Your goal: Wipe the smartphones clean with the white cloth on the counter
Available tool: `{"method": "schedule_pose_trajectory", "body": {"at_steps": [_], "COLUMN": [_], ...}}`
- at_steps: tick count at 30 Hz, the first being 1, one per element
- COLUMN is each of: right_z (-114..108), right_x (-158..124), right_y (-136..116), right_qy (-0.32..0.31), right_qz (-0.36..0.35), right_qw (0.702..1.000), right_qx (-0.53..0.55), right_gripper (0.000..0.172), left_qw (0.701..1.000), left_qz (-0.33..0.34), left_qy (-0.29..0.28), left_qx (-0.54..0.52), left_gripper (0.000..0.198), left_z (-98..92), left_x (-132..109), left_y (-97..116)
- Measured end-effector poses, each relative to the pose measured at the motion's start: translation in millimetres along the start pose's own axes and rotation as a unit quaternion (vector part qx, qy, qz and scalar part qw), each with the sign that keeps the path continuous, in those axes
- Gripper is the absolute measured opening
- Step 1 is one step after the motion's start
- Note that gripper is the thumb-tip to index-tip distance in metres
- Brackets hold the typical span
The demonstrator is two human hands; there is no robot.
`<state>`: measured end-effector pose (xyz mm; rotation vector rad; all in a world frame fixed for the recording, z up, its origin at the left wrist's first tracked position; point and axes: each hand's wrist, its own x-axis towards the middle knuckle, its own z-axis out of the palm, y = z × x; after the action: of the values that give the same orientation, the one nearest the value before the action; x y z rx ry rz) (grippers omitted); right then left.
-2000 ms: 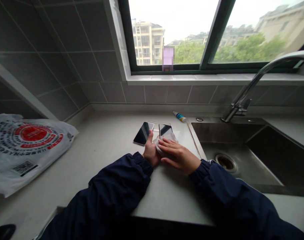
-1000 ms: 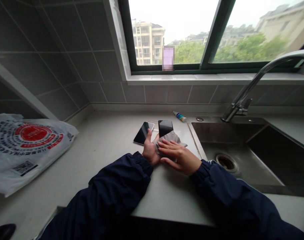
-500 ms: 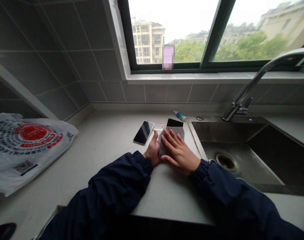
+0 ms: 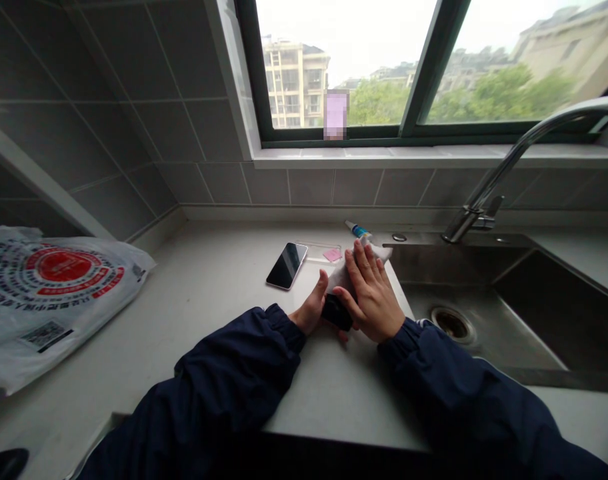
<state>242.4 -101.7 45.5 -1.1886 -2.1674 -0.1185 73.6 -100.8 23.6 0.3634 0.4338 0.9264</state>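
My left hand [image 4: 311, 305] holds a black smartphone [image 4: 338, 313] just above the counter, thumb along its left edge and fingertips showing under its lower end. Across the phone's upper part lies a light grey cloth [image 4: 340, 277], bunched toward the right. My right hand [image 4: 371, 293] presses this cloth against the screen, its fingers long and close together, the thumb angled over the phone. Most of the cloth and the phone's far end are hidden beneath that hand. A second phone [image 4: 287, 265] with a pale edge lies to the left of my left hand, screen up.
Behind the hands are a pink slip [image 4: 333, 255], a thin clear case-like piece [image 4: 311, 248] and a small blue-and-white tube [image 4: 358, 230]. To the right is a steel sink [image 4: 514, 333] with a curved faucet [image 4: 504, 167]. A white plastic bag [image 4: 59, 293] sits at left.
My right hand has slid the cloth up and right across the phone. The phone's lower end now shows, while its far end is covered. The pink slip is more exposed.
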Motion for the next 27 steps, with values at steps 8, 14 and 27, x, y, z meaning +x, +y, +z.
{"method": "schedule_pose_trajectory", "body": {"at_steps": [8,14,27], "right_z": [3,2,1], "right_x": [0,0,-1], "right_y": [4,1,-4], "right_qy": [0.005,-0.071,-0.151], "right_qz": [0.013,-0.029,-0.090], "right_qw": [1.000,0.996,0.973], "right_qx": [0.004,0.045,0.149], "right_gripper": [0.083,0.074,0.059], "left_qw": [0.977,0.993,0.998], "left_qz": [-0.039,0.032,0.002], "left_qy": [-0.046,-0.038,-0.054], "left_qx": [0.205,0.111,-0.028], "left_gripper": [0.081,0.065,0.097], "left_z": [2.7,11.7,18.6], "left_x": [-3,-1,0], "left_y": [2,3,12]}}
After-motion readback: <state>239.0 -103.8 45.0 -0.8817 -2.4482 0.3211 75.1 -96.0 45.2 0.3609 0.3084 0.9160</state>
